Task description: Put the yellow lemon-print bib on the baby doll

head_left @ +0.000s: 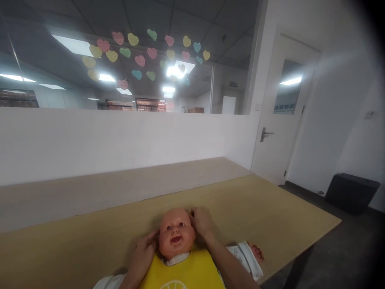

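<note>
A bald baby doll lies face up on the table, its head away from me. A yellow bib with a white citrus-slice print covers its chest, and a pale collar shows at the neck. My left hand is at the left side of the doll's head, fingers drawn together, their tips hidden beside and behind it. On the other side my right hand is curled in a pinch near the upper side of the head. A small yellowish bit shows at those fingertips, too small to make out.
The doll's white sleeve and small hand stick out to the right. The wooden table ends at a right edge, with a pale board along its back. Beyond are a window wall with heart notes, a door and a black box.
</note>
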A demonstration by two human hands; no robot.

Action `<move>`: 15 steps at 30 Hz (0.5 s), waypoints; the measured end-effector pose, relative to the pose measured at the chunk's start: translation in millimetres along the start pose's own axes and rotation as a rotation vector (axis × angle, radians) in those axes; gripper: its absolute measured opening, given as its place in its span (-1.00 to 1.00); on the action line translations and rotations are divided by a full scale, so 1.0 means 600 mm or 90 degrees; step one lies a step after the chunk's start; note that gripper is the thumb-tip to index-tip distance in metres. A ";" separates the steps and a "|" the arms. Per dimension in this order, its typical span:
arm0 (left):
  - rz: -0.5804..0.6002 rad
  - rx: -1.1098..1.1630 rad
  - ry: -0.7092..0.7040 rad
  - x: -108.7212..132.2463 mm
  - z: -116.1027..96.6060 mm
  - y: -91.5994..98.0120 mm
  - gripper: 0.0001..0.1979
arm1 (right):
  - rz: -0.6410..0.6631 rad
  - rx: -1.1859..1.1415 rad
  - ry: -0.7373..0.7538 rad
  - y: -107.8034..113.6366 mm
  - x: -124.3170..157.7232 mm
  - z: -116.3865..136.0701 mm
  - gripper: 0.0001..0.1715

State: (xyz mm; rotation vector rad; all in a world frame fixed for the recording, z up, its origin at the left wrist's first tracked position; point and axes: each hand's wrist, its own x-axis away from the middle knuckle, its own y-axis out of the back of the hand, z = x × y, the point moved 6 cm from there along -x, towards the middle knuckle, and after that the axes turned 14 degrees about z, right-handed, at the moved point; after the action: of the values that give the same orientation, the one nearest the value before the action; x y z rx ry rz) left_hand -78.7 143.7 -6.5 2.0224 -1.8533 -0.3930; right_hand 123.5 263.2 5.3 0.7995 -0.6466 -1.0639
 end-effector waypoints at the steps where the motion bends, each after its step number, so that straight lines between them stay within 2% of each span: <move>1: 0.002 -0.005 0.003 0.002 -0.004 0.000 -0.53 | -0.004 -0.002 0.003 0.000 -0.001 -0.001 -0.59; 5: 0.014 -0.017 -0.005 0.008 -0.020 -0.001 -0.56 | -0.005 -0.024 -0.001 -0.002 -0.005 -0.005 -0.58; 10: 0.006 -0.025 0.007 0.006 -0.011 0.000 -0.54 | -0.013 -0.079 0.038 -0.001 -0.004 0.003 -0.43; 15: 0.017 -0.009 -0.005 -0.002 0.004 -0.003 -0.52 | -0.016 -0.077 0.009 -0.001 -0.003 0.001 -0.57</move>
State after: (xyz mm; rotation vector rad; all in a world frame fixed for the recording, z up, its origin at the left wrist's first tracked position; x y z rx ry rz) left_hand -78.4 144.9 -9.6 1.9869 -1.8750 -0.4059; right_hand 122.5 264.4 5.1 0.7113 -0.5556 -1.1081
